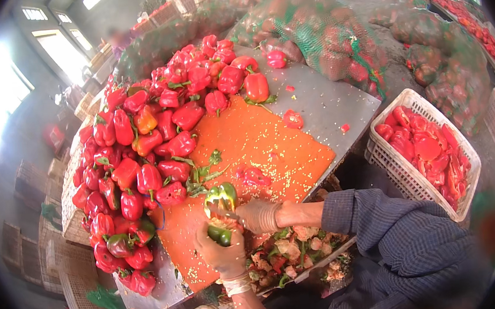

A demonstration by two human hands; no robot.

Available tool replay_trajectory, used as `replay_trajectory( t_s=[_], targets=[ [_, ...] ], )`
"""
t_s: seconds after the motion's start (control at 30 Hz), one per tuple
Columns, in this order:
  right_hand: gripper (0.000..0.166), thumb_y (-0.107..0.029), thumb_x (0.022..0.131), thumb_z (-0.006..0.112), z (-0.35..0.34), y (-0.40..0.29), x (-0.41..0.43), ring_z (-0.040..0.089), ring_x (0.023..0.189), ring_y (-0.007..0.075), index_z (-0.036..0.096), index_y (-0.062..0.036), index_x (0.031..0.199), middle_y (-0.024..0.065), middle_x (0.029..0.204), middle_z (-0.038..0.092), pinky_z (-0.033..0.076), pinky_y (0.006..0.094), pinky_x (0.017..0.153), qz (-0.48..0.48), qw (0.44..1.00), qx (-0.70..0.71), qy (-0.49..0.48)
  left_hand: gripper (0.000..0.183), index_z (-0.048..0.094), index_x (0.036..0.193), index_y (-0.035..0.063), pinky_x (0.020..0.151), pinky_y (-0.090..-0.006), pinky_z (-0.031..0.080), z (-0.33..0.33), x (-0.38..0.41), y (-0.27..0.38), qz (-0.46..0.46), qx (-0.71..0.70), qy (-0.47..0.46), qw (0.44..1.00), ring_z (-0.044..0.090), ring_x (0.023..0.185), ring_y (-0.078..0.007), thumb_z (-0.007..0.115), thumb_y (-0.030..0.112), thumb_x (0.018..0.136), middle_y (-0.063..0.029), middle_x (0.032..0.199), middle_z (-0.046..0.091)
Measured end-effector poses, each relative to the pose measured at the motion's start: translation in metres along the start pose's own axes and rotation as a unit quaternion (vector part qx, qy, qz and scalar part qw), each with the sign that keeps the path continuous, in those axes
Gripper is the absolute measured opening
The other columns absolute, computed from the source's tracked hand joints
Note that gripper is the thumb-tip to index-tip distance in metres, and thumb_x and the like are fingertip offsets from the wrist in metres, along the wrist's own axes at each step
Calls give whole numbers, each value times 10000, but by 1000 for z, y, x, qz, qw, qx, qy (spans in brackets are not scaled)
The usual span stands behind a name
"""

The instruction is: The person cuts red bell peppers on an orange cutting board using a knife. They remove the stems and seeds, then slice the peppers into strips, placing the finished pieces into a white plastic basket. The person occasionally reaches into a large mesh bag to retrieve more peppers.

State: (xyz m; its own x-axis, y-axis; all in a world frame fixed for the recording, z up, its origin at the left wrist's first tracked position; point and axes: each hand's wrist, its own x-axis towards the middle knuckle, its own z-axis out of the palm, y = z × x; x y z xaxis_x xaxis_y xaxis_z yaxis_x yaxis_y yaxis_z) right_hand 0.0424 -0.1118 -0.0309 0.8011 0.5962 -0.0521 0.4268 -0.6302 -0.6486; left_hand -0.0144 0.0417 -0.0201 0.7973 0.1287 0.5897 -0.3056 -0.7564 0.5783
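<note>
My left hand (220, 252), gloved, grips the lower green part of a cut bell pepper (220, 236) over the orange cutting mat (268, 139). The pepper's pale, seedy inside shows between my hands. My right hand (258, 216), also gloved with bands round the wrist, is closed on a small knife (221, 211). Most of its handle is hidden in my fist, and the blade lies against the pepper. Just beyond the blade stands an opened green-yellow pepper piece (222, 195); whether it is still joined to the held part I cannot tell.
Red bell peppers (145, 142) are heaped on the metal table (312, 85). Pepper cores fill a trough (325, 263) below the near edge. To the right, a white plastic crate (411, 94) holds cut red peppers. Mesh sacks (321, 35) lie behind; a person (119, 41) is far back.
</note>
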Motion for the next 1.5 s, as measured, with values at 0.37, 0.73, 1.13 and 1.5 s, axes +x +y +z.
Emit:
replay_trajectory(
  t_s=[0.37, 0.73, 1.13, 1.5],
  targets=[
    [247, -144, 837, 575, -78, 39, -43, 628, 836, 376, 595, 2, 1035, 202, 960, 628, 510, 443, 741, 195, 972, -49, 121, 664, 404, 1338, 12, 939, -317, 409, -5, 10, -4, -129, -163, -64, 976, 501, 1040, -190, 691, 74, 743, -99, 1165, 510],
    [373, -255, 762, 665, -23, -23, 35, 540, 1083, 314, 610, -92, 1093, 121, 1104, 583, 460, 462, 863, -61, 962, -219, 150, 752, 399, 1338, 35, 888, -297, 450, 2, 5, -13, -60, -179, -103, 977, 496, 1027, -171, 737, 16, 666, -74, 1152, 489],
    [299, -251, 741, 666, -17, 2, 8, 559, 1023, 275, 632, -144, 1018, 65, 985, 601, 463, 439, 821, 2, 974, -154, 166, 684, 374, 1352, 83, 872, -387, 497, -9, 0, -3, -264, -572, 4, 777, 536, 1015, -251, 625, 192, 725, -111, 1136, 501],
    [441, -156, 829, 683, -28, 32, -17, 569, 1100, 246, 542, -38, 1230, 129, 1201, 571, 468, 372, 926, 20, 938, 229, 260, 667, 371, 1378, 44, 966, -462, 462, -7, 8, -6, -263, -665, -20, 698, 535, 1135, -295, 592, 236, 779, -144, 1216, 520]
  ],
)
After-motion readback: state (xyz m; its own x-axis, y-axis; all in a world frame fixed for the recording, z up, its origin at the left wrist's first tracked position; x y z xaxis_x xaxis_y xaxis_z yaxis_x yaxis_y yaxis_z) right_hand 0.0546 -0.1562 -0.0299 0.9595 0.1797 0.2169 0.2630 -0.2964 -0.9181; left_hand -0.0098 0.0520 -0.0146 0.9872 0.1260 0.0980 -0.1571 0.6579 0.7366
